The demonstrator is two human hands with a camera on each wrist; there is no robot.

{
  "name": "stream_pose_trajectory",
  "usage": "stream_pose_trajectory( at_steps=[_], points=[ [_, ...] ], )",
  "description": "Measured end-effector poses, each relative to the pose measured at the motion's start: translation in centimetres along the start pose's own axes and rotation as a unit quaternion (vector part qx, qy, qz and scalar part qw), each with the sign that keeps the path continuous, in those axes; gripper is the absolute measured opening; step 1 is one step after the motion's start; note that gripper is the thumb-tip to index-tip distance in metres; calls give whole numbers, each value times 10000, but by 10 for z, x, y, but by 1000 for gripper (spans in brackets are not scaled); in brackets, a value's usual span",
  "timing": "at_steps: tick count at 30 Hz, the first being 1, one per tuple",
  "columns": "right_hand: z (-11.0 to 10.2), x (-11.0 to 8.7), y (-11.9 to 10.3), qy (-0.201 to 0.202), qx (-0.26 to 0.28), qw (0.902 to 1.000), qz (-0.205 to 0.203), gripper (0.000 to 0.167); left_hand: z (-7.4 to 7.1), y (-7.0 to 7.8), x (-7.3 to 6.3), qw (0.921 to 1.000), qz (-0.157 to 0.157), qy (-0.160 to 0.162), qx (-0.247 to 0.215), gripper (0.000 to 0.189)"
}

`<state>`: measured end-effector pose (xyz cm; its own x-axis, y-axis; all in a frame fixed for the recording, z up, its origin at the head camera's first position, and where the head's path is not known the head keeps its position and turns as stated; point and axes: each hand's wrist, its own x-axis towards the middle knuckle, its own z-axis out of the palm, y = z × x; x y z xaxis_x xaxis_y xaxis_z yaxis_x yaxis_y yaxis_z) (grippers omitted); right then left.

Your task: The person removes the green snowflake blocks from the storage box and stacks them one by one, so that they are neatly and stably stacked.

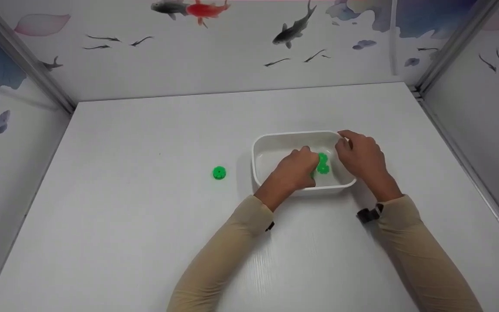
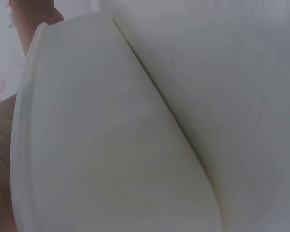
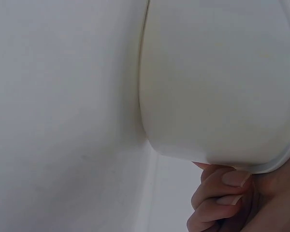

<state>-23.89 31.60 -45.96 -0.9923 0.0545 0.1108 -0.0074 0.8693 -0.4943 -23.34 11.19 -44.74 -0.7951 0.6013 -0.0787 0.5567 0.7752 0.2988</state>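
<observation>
My left hand (image 1: 295, 169) reaches over the near rim into a white plastic tub (image 1: 295, 134). Its fingers bend down inside, and a bit of green shows between thumb and fingers; the fingertips are hidden in the head view. Beside that hand, green notched discs (image 1: 323, 164) lie joined or overlapping on the tub floor. At the tub's right end my right hand (image 1: 364, 156) grips the rim. In the right wrist view, its curled fingers (image 3: 217, 193) rest against the outer wall. One round green notched disc (image 1: 219, 172) lies on the table, left of the tub.
The tub stands on a white table (image 1: 124, 195). Upright panels with painted fish enclose the back (image 1: 215, 56) and both sides, joined by metal corner posts. A black wrist strap piece (image 1: 368, 215) sticks out by the right sleeve.
</observation>
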Motion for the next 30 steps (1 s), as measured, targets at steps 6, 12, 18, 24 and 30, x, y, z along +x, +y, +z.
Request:
stream_pose_trajectory(
  at_steps=[6,12,18,24,30],
  points=[
    [0,1,0,17,-15,10000,-31,52,-2,-3,-2,9997,152,105,156,26],
    [1,2,-1,-41,-53,10000,-24,52,-5,-6,-5,9994,277,219,45,18],
    [0,-1,-4,-118,-234,9996,-63,52,-4,-7,-9,9982,415,421,-28,24],
    [-3,-2,-4,-114,-390,9992,-67,51,-10,-10,-16,9958,590,671,-197,27],
    [-4,-3,-7,-95,-457,9989,-40,49,-19,-16,-27,9922,749,907,-399,29]
  ],
)
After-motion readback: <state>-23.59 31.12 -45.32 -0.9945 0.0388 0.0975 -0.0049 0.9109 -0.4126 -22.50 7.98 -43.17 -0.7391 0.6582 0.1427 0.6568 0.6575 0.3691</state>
